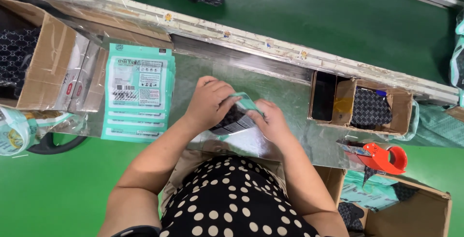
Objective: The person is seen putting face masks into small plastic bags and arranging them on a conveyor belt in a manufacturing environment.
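Observation:
My left hand (pixel 209 102) and my right hand (pixel 271 121) together grip a teal plastic pouch (pixel 238 116) with a dark patterned item inside, held just above the shiny metal worktop (pixel 290 97). The left hand closes over the pouch's upper left part and the right hand pinches its right edge. To the left lies a fanned stack of flat teal pouches (pixel 137 92) with white printed labels.
An open cardboard box (pixel 46 58) with dark patterned fabric stands at the far left. A small cardboard box (pixel 360 106) holds more dark fabric on the right. A red tape dispenser (pixel 382 157) lies beside it. Another box (pixel 411 208) with teal pouches sits lower right. Green conveyor belt (pixel 338 14) runs behind.

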